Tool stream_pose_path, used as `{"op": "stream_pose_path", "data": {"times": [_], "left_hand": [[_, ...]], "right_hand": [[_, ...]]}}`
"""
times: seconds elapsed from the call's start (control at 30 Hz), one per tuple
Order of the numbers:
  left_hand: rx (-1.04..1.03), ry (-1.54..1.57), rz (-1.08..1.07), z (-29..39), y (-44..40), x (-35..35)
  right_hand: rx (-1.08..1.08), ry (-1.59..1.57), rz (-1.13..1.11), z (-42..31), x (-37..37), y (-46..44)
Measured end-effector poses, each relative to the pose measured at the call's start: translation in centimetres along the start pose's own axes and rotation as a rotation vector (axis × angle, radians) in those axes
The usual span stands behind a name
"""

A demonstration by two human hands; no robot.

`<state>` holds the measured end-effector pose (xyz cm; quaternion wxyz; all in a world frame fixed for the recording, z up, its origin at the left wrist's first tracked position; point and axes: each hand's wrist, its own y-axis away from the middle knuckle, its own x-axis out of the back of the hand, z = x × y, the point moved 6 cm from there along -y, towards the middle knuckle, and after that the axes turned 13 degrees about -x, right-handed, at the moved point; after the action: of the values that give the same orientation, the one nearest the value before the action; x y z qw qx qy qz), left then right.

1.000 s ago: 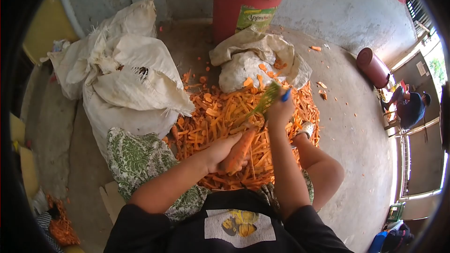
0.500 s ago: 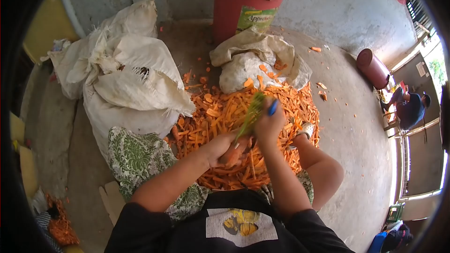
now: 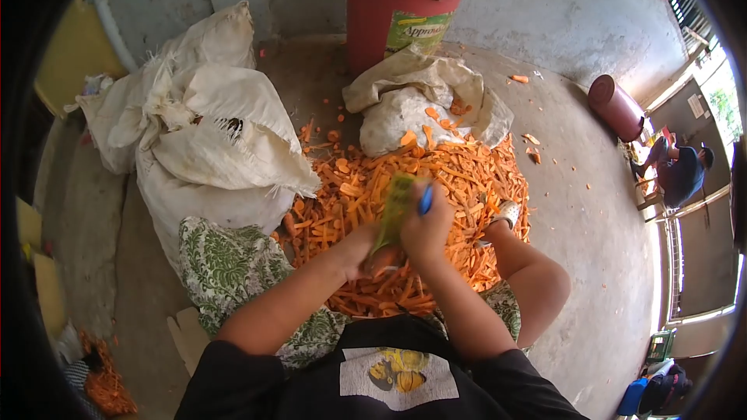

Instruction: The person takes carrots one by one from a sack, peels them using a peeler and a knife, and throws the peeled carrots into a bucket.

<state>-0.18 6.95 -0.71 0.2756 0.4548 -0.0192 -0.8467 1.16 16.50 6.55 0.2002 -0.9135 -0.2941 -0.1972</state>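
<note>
My left hand [image 3: 361, 249] is closed around a carrot [image 3: 387, 255], low over a heap of orange carrot strips and slices [image 3: 366, 187]. In my right hand [image 3: 428, 229] is a long yellow-green hand tool [image 3: 398, 206] with a blue part [image 3: 425, 200] showing by the fingers. Motion smears the tool, so its exact kind and its edge are unclear. Its lower end reaches down to the carrot beside my left fingers, and my two hands are almost touching. My palms and most of the carrot are hidden.
Large white sacks [image 3: 226, 124] stand at the left of the heap. Behind it lie a crumpled sack [image 3: 412, 117] and a red bucket [image 3: 369, 23] by the wall. A darker red bin [image 3: 615, 109] and a seated person [image 3: 681, 175] are at the far right.
Both hands remain at the carrot. My right hand and the yellow-green tool have shifted a little left and downward, and the tool stands more upright.
</note>
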Motion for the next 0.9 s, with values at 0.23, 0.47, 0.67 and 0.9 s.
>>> {"op": "stream_pose_path", "data": {"times": [0.23, 0.47, 0.67, 0.9], "left_hand": [[0.2, 0.086, -0.168, -0.4, 1.3, -2.3], [0.055, -0.005, 0.14, 1.1, 0.6, -0.6], [0.219, 0.006, -0.033, -1.0, 0.9, -1.2], [-0.08, -0.432, -0.018, 1.8, 0.1, 0.7]], "right_hand": [[-0.319, -0.142, 0.284, 3.9, 5.0, -9.0], [-0.023, -0.156, -0.088, -0.4, 0.3, 0.7], [-0.199, 0.006, 0.266, 3.5, 2.7, -7.2], [-0.148, 0.088, -0.203, 4.5, 4.0, -8.1]]}}
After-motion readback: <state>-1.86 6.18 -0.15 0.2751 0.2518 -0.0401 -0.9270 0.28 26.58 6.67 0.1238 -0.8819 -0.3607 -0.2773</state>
